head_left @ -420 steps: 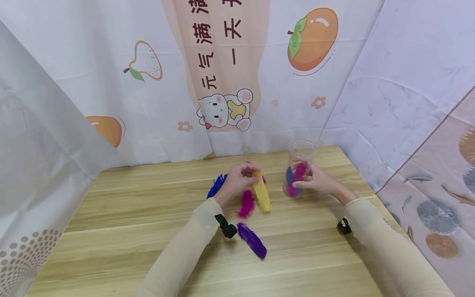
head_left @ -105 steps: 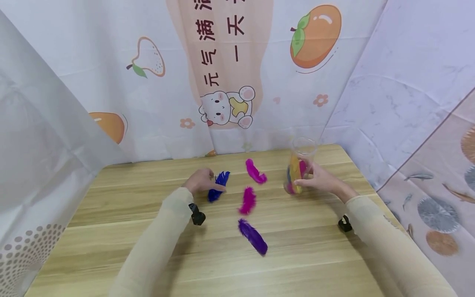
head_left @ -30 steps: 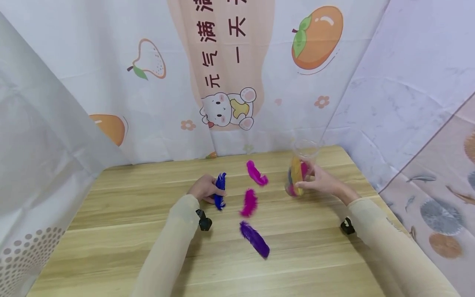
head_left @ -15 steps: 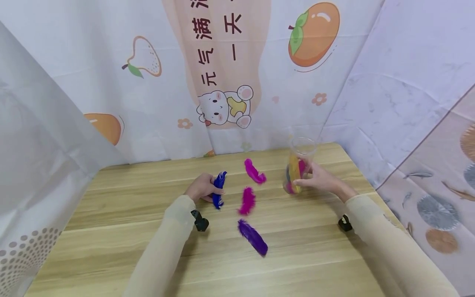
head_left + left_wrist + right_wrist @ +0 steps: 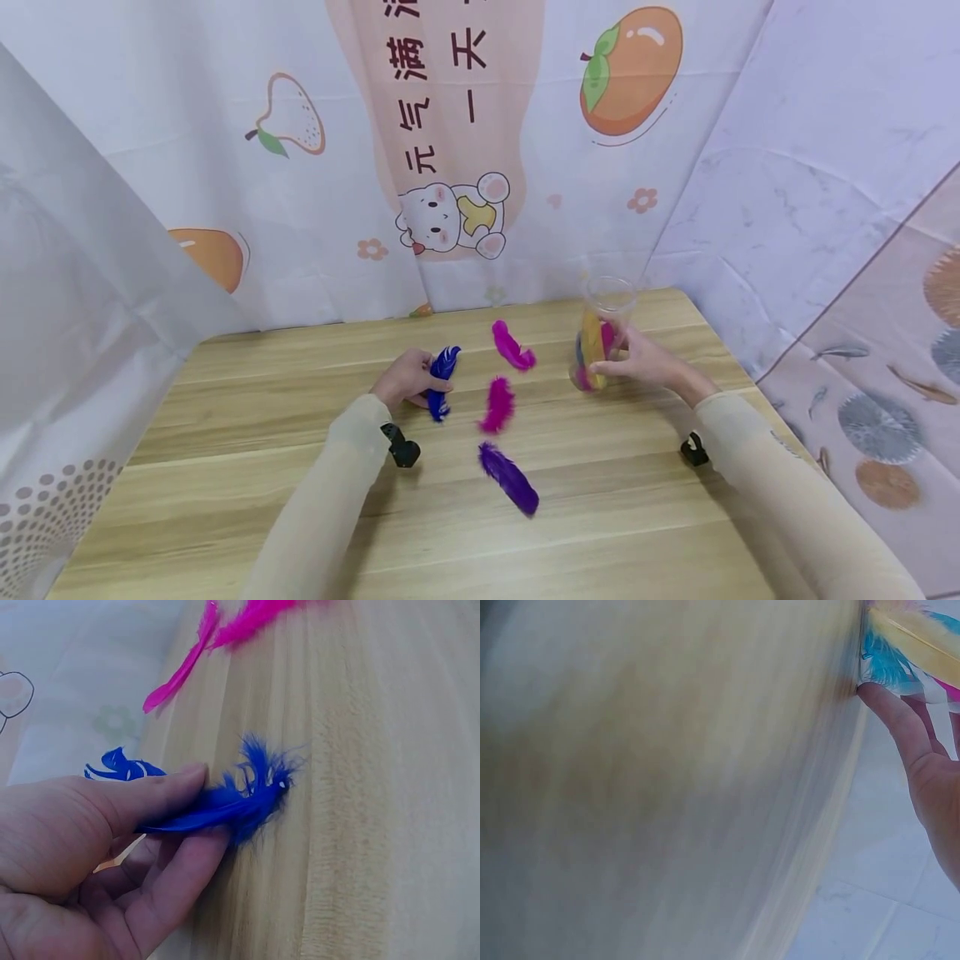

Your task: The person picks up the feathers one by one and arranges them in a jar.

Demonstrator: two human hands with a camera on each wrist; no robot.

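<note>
My left hand (image 5: 411,379) pinches a blue feather (image 5: 217,806) between thumb and fingers, close over the wooden table (image 5: 262,467). At the right, my right hand (image 5: 647,360) grips a clear cup (image 5: 611,298) by its side. Inside the cup show a yellow feather (image 5: 592,346), pink ones and a blue one; in the right wrist view the blue (image 5: 889,660) looks turquoise. Between the hands lie a bright pink feather (image 5: 513,346), a magenta feather (image 5: 498,406) and, nearer the front, a purple feather (image 5: 510,479).
A white curtain (image 5: 315,200) with printed fruit and a cartoon figure hangs along the table's back edge. Another patterned cloth (image 5: 862,333) hangs at the right. A black wrist camera (image 5: 401,447) sits on the left sleeve.
The yellow feather, held by the left hand at first, is now in the cup. The left hand moved left and took hold of the blue feather. The right hand stays on the cup.
</note>
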